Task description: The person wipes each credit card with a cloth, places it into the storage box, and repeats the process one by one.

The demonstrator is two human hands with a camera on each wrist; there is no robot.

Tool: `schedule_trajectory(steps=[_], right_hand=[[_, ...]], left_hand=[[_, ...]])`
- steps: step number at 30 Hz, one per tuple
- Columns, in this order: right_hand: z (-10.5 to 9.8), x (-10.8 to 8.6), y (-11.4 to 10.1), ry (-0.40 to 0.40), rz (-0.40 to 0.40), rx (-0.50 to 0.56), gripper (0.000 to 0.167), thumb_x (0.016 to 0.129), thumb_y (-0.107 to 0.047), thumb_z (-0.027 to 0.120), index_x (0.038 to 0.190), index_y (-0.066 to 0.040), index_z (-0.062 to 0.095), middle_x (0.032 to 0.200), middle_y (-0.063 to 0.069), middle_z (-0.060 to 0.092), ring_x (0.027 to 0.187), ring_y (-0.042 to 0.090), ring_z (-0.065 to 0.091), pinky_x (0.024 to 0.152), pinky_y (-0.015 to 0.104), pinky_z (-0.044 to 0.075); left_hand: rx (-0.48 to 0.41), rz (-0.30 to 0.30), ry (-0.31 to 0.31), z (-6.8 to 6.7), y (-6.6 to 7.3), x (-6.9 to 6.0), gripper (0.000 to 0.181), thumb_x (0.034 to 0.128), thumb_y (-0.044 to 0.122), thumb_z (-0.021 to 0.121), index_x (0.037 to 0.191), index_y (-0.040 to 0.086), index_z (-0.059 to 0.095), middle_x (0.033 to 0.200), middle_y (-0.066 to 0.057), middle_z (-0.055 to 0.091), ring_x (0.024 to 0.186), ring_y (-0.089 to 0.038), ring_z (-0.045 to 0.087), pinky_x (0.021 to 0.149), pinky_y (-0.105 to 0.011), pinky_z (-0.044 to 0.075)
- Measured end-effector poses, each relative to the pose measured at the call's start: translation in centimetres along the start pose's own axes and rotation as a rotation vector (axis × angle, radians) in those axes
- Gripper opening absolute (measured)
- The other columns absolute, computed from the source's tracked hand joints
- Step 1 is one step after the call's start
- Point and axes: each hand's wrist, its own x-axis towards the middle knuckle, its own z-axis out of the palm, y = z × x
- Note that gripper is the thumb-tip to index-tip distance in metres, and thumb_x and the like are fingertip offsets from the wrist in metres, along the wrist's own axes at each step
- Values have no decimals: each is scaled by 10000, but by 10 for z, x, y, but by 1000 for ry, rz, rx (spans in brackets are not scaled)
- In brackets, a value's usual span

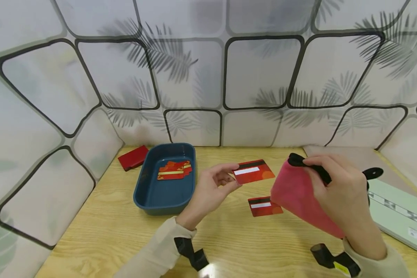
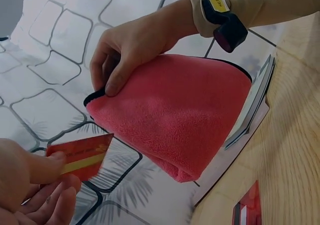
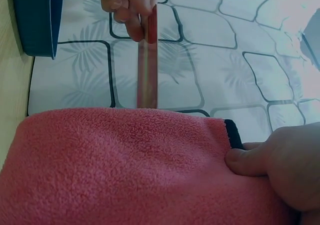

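Note:
My left hand [image 1: 213, 189] pinches a red card [image 1: 253, 172] by its left end, thumb below and fingers behind; its striped back faces up in the head view. In the left wrist view the card [image 2: 82, 157] shows a yellow band. To the right, my right hand [image 1: 340, 189] grips the black-trimmed top edge of a pink plush cloth [image 1: 302, 193], which hangs down slanted. The held card is close to the cloth's left side but apart from it. A second red card [image 1: 264, 206] lies on the table, partly beside the cloth's lower corner.
A blue tray [image 1: 142, 193] with several red and gold cards [image 1: 173, 170] stands on the wooden table [image 1: 100, 227] at left. Behind it is a dark red flat case [image 1: 133, 157]. A pale green box [image 1: 399, 208] lies at far right. Patterned fabric [image 1: 194, 77] rises behind.

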Motion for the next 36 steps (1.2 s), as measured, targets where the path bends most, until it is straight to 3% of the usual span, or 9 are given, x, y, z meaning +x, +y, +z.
schedule_trajectory(steps=[5,7,9,12,16,21,25,29,36], right_hand=[[0,-1,0,-11,-10,8,121,752,12,693,872,-1,701,856,147,671,835,292,602,937,15,292],[-1,-1,-1,-17,-20,20,116,832,-105,668,875,-2,700,854,144,668,837,282,596,932,14,295],[-3,-1,-2,-22,-27,37,259,906,-246,615,877,-4,703,855,141,668,845,252,589,924,13,307],[-7,0,-4,-28,-28,78,477,959,-436,525,884,-2,707,853,128,676,863,96,582,879,20,341],[-13,1,-11,-91,-28,205,525,929,-498,550,899,2,705,870,52,690,852,-66,552,788,38,405],[-7,1,-19,-209,-93,346,427,915,-458,582,934,-50,708,919,9,696,869,-24,608,785,59,467],[4,-2,-22,-274,-155,334,380,948,-449,530,945,-114,709,962,5,681,878,46,618,837,69,456],[14,-4,-22,-311,-204,302,378,980,-425,481,925,-126,705,965,12,662,849,124,618,863,84,446],[27,-7,-22,-248,-271,292,366,1002,-348,476,868,-94,702,865,17,696,755,152,560,723,213,414]], left_hand=[[17,-7,62,1,-4,1,173,910,55,641,1072,10,683,888,-197,691,632,-176,676,552,-228,530],[26,3,60,1,-4,0,116,931,76,621,1008,10,676,852,-195,688,562,-173,648,490,-232,511],[34,9,49,2,-4,0,95,945,89,604,952,11,657,796,-195,680,493,-164,602,451,-236,497],[67,30,41,3,-3,-1,130,963,127,585,891,25,622,678,-166,642,428,-140,525,419,-227,456],[140,72,37,5,-5,-1,175,980,144,558,849,32,588,545,-67,490,419,-87,395,419,-195,338],[72,25,-76,7,-8,-3,195,1013,124,475,857,9,487,507,-15,388,404,-93,344,417,-206,277],[-18,-67,-181,10,-7,-3,216,1035,141,422,868,4,429,504,-40,444,398,-151,429,406,-216,347],[-20,-113,-268,11,-7,-2,220,1042,136,396,871,2,430,547,-57,496,423,-159,499,432,-217,420],[54,-37,-386,12,-10,-2,202,1037,99,389,870,-2,443,571,-101,512,412,-134,476,419,-218,413]])
